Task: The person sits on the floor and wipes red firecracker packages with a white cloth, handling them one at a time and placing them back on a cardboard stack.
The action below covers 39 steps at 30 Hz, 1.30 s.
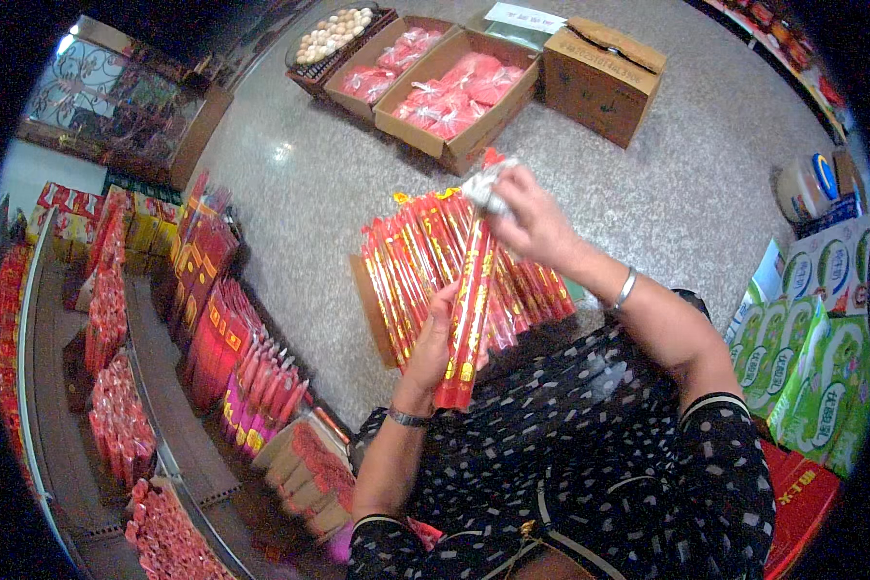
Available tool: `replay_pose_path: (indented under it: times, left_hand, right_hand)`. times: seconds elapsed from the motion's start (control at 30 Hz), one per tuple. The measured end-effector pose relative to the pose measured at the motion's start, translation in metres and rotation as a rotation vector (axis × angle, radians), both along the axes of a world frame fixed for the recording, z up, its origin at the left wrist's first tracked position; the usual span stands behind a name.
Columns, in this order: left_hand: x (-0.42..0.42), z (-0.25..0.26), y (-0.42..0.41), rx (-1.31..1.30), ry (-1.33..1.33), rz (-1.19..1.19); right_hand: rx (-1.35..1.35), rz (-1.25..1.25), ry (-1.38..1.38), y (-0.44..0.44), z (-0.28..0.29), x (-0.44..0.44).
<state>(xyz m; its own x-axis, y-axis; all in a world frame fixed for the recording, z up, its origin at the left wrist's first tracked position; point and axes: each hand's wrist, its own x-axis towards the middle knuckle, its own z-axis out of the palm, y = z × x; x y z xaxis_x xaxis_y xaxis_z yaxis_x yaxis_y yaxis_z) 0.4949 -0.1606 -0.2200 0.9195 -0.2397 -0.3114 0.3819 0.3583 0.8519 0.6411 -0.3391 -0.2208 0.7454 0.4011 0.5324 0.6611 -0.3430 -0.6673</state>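
My left hand grips the lower part of a pair of long red wrapped sticks with gold characters, perhaps candles or incense. They stand tilted, their upper ends leaning away from me. My right hand holds a crumpled whitish cloth around the upper part of the sticks, just below a red tip. Beneath and behind them lies a wide row of similar red and gold wrapped sticks, side by side, with a cardboard edge showing at its left.
Across the speckled floor stand an open carton of pink bagged goods, a basket of eggs and a closed cardboard box. Shelves with red packets curve along the left. Green and white packages stand at the right.
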Motion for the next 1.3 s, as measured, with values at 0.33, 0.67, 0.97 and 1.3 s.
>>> replay_pose_path:
  times: [0.33,0.67,0.97,1.3]
  left_hand:
    - [-0.006,-0.002,0.007,-0.148,-0.057,0.059]
    - [0.000,0.002,0.009,0.082,-0.132,0.113]
    - [0.010,-0.020,0.014,0.315,-0.191,0.322]
    - [0.014,-0.010,0.016,0.189,-0.197,0.421]
  right_hand:
    - [0.745,-0.262,0.510,-0.017,-0.019,0.049]
    - [1.044,0.260,1.165,0.008,-0.005,-0.004]
    - [0.626,0.388,1.383,0.027,-0.007,-0.066]
    - [0.428,0.513,1.366,0.033,-0.036,-0.085]
